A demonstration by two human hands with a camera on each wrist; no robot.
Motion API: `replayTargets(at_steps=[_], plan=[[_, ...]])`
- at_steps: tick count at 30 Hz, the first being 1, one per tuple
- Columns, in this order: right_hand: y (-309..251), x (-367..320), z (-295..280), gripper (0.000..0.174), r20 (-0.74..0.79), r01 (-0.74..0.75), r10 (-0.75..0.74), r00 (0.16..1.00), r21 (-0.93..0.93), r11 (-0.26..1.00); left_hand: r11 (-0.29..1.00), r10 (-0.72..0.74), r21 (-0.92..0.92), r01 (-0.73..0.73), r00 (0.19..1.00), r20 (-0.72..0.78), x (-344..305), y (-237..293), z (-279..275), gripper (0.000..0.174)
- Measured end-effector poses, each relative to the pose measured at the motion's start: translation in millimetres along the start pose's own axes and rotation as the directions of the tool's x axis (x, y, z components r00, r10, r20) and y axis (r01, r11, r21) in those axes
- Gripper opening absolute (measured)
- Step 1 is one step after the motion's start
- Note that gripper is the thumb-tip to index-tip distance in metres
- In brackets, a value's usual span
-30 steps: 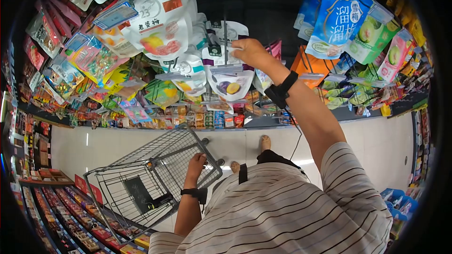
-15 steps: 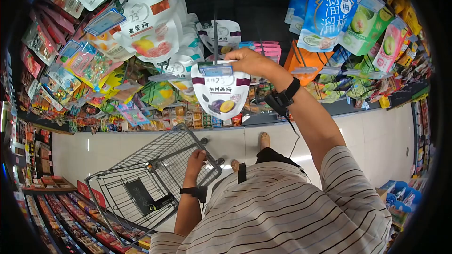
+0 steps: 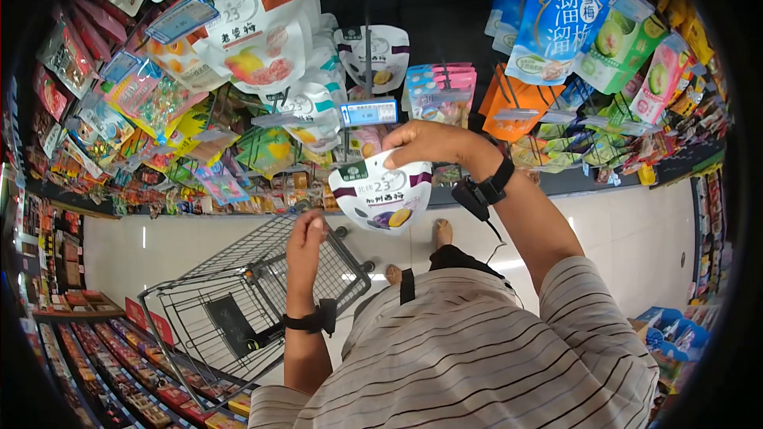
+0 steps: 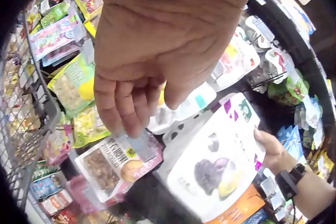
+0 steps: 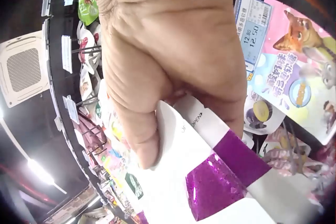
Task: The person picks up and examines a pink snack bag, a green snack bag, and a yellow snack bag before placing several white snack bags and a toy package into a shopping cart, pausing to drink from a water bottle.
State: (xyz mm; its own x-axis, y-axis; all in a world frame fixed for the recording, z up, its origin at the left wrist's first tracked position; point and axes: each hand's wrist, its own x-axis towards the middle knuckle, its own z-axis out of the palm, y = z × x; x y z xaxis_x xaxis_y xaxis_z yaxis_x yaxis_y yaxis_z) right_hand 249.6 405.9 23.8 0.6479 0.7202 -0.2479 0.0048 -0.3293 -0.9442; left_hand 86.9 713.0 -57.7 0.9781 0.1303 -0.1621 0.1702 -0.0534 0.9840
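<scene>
My right hand [image 3: 441, 143] pinches the top corner of a white and purple pouch of dried plums [image 3: 381, 197], off the rack and in front of it. Close up in the right wrist view, the thumb [image 5: 144, 148] lies over the pouch's upper edge and the other fingers are behind it. My left hand [image 3: 304, 242] is raised over the shopping cart, a little left of the pouch, with nothing in it. Its fingers [image 4: 126, 106] hang loosely bent in the left wrist view, and the pouch's printed front [image 4: 215, 155] faces that camera.
A similar plum pouch [image 3: 373, 56] hangs on a hook behind a price tag [image 3: 369, 113]. White mango pouches [image 3: 254, 40] hang to the left, blue pouches [image 3: 548, 28] to the right. The wire shopping cart [image 3: 262, 278] stands at lower left on the tiled floor.
The right hand has drawn the plum pouch off its hook and down toward the body. The left hand has risen from over the cart toward the pouch.
</scene>
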Motion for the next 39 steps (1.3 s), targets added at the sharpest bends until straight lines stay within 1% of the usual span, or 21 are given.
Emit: replayTargets(at_steps=[2,3,4,6,7,10,11,14,15,18,19,21,24,26,28,30,33,35,36,37,39], plan=[[-4,-5,12,0.03,0.05,0.037,-0.035,0.998,-0.052,0.998,0.987,0.156,0.043,-0.156,0.988,-0.002,-7,23,5,0.034],[-11,-8,21,0.03,0.067,0.029,-0.027,0.997,-0.033,0.999,0.967,0.231,0.104,-0.232,0.973,0.02,-6,16,-2,0.046],[-18,-10,29,0.029,0.074,0.043,-0.036,0.997,-0.107,0.993,0.913,0.321,0.249,-0.325,0.945,0.057,-9,28,1,0.048],[-30,-10,47,0.028,0.093,0.07,-0.049,0.995,-0.247,0.967,0.719,0.461,0.504,-0.479,0.871,0.17,-18,63,5,0.052],[-34,-11,59,0.025,0.099,0.077,-0.059,0.993,-0.192,0.978,0.681,0.487,0.535,-0.5,0.855,0.18,-22,75,9,0.052],[-35,3,85,0.019,0.188,0.103,-0.068,0.98,-0.18,0.978,0.602,0.313,0.668,-0.439,0.898,0.308,-30,80,1,0.045],[-34,8,94,0.016,0.187,0.072,-0.043,0.981,-0.15,0.986,0.564,0.375,0.682,-0.466,0.88,0.291,-32,81,3,0.031],[-8,33,122,0.016,0.172,0.425,-0.39,0.905,-0.299,0.854,0.548,0.236,0.753,-0.363,0.931,0.277,-40,81,-12,0.02],[-6,38,130,0.018,0.168,0.411,-0.376,0.911,-0.321,0.853,0.54,0.314,0.735,-0.411,0.908,0.277,-42,80,-16,0.018],[-4,47,151,0.023,0.011,0.477,-0.498,0.867,-0.31,0.823,0.555,0.298,0.771,-0.314,0.94,0.168,-51,70,-42,0.019],[-2,47,151,0.023,-0.065,0.469,-0.511,0.857,-0.313,0.826,0.543,0.282,0.797,-0.265,0.951,0.124,-55,69,-55,0.014],[3,44,143,0.024,-0.213,0.454,-0.53,0.821,-0.321,0.831,0.538,0.279,0.825,-0.175,0.96,0.022,-63,64,-83,0.013],[26,21,109,0.023,-0.329,0.219,-0.243,0.913,-0.107,0.97,0.491,0.311,0.87,-0.049,0.943,-0.123,-74,44,-120,0.014],[62,5,80,0.02,-0.427,0.223,-0.232,0.874,-0.072,0.972,0.562,0.235,0.826,0.04,0.95,-0.206,-76,26,-138,0.012],[96,-14,52,0.016,-0.565,0.066,-0.07,0.822,-0.028,0.997,0.568,0.221,0.82,0.075,0.945,-0.239,-73,-17,-162,0.016],[116,-32,29,0.015,-0.686,0.152,-0.067,0.725,0.064,0.986,0.514,0.164,0.849,0.124,0.957,-0.239,-67,-48,-169,0.02],[126,-48,2,0.022,-0.815,0.156,0.032,0.578,0.149,0.976,0.381,0.054,0.906,0.182,0.974,-0.218,-54,-106,-185,0.023],[141,-45,-11,0.026,-0.887,0.176,-0.138,0.441,-0.065,0.982,0.286,-0.036,0.932,0.224,0.974,-0.223,-45,-161,-204,0.028],[152,-42,-19,0.028,-0.902,0.172,-0.225,0.369,-0.172,0.97,0.286,-0.064,0.929,0.235,0.972,-0.226,-42,-177,-206,0.028],[161,-44,-33,0.042,-0.872,0.016,-0.238,0.428,-0.256,0.967,0.285,-0.094,0.926,0.248,0.969,-0.23,-41,-189,-207,0.028],[174,-35,-44,0.053,-0.913,-0.026,-0.233,0.336,-0.257,0.966,0.292,-0.143,0.92,0.261,0.963,-0.228,-38,-202,-205,0.028]])
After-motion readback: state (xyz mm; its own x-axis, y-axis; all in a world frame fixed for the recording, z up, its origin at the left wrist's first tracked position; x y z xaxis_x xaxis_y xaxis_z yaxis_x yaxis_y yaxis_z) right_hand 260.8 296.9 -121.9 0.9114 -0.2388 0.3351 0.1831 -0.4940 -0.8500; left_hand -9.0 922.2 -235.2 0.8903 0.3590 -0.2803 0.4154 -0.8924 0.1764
